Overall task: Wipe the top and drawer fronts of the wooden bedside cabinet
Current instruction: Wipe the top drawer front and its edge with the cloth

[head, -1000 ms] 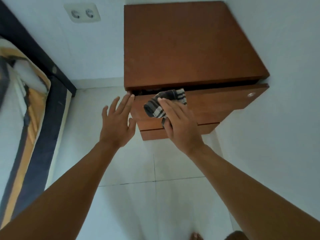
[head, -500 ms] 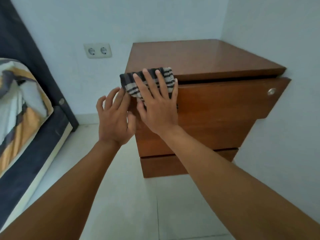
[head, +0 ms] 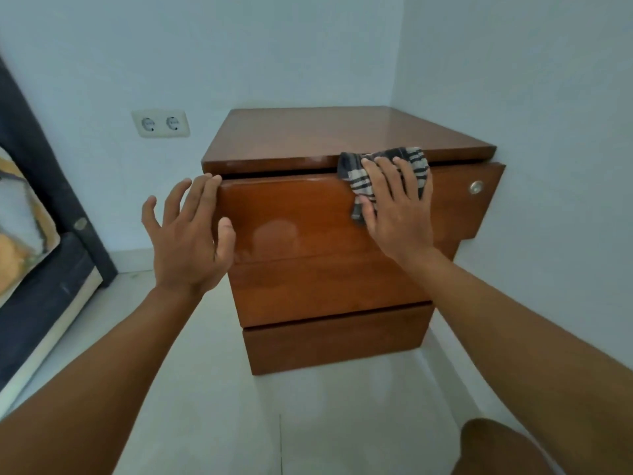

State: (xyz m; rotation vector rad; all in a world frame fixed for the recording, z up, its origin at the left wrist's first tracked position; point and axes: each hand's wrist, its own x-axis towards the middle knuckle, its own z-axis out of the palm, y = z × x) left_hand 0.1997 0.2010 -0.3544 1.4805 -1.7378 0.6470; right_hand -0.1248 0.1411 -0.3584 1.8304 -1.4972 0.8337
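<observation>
- Two bare hands work at the wooden bedside cabinet [head: 308, 138] in the head view, the only view there is.
- Right hand [head: 397, 214] lies flat, fingers spread, pressing a striped grey cloth [head: 387, 166] against the top drawer front [head: 291, 217]; its grip is a flat press on the cloth, not a pinch.
- Cloth sits under and above that grip, its upper fold at the gap below the cabinet's top edge, toward the right end of the drawer.
- Left hand [head: 188, 241] is open wide and holds nothing; its fingertips [head: 212, 181] touch the drawer front's upper left corner, probably steadying it.
- The top drawer stands slightly out from the body, with a dark gap above it.
- The relation that matters: the drawer front's long axis runs left to right, and most of its glossy face lies to the left of the right grip, between the two hands.
- A round metal knob [head: 476, 187] lies to the right of the grip, near the drawer's far end.
- The lower drawer front [head: 335, 337] lies below both hands, well apart from the cloth.
- My judgement: the right hand alone is placed for the next stroke, sideways along that axis.
- The left hand's corner may be missed unless it lifts.
</observation>
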